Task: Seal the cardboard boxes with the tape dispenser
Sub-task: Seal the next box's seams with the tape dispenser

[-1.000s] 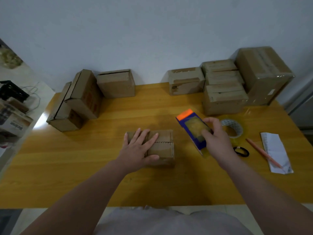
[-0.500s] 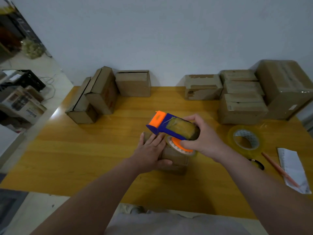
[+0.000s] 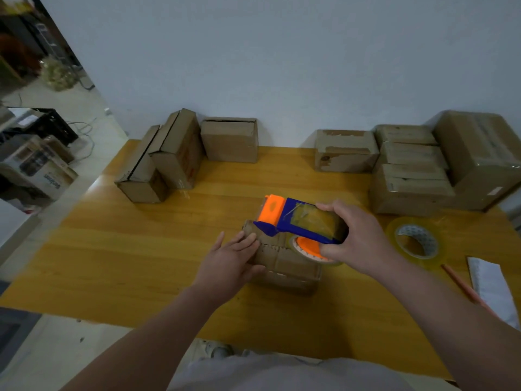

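Left hand [image 3: 231, 261] presses flat on the small cardboard box [image 3: 284, 266]; right hand [image 3: 358, 241] grips the tape dispenser [image 3: 304, 221] just above it, nose pointing leftward past the left fingertips.

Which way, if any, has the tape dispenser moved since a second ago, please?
Yes: the tape dispenser went left, away from the loose tape roll, over the near box.

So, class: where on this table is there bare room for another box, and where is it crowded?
Bare wood: left of the left hand, between the leaning boxes and the table's near edge, and at the back between the upright box and the torn box. Crowded on the right: stacked boxes, tape roll, pencil, paper.
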`<state>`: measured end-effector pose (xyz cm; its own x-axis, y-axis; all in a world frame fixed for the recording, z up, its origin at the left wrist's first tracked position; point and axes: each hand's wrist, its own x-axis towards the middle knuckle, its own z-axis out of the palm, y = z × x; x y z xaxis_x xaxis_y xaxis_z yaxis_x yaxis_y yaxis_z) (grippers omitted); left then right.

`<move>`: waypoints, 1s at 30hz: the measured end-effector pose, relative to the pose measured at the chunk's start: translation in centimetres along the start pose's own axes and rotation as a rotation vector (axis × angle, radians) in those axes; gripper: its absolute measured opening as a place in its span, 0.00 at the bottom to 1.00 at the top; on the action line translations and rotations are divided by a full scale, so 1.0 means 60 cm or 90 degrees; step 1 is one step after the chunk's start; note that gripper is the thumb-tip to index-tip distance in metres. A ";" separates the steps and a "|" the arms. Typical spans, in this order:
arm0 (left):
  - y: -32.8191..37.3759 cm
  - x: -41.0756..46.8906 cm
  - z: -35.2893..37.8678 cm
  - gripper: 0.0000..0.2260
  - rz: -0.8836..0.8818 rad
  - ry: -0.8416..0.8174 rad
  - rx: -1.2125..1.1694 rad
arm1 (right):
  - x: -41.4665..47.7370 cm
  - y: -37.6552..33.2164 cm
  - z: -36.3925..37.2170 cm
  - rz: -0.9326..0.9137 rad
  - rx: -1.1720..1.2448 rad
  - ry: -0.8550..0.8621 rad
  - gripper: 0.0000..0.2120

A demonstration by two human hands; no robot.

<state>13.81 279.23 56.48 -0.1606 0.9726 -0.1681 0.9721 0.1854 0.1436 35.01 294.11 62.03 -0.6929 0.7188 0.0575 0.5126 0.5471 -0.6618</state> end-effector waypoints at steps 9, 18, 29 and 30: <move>-0.003 0.008 -0.019 0.19 0.003 0.045 -0.163 | 0.002 -0.004 -0.004 0.001 -0.044 -0.026 0.35; 0.031 0.033 -0.090 0.17 -0.448 -0.084 -1.080 | 0.001 0.002 -0.013 0.001 -0.052 -0.063 0.35; 0.032 0.054 -0.084 0.08 -0.475 -0.019 -1.131 | 0.000 -0.003 -0.015 -0.001 -0.073 -0.065 0.35; 0.032 0.055 -0.081 0.07 -0.473 -0.007 -1.126 | 0.000 -0.004 -0.015 -0.005 -0.080 -0.069 0.35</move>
<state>14.34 283.51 60.97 -0.3932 0.6431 -0.6571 -0.5379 0.4188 0.7317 35.33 294.35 62.87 -0.7445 0.6672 -0.0231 0.5615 0.6071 -0.5623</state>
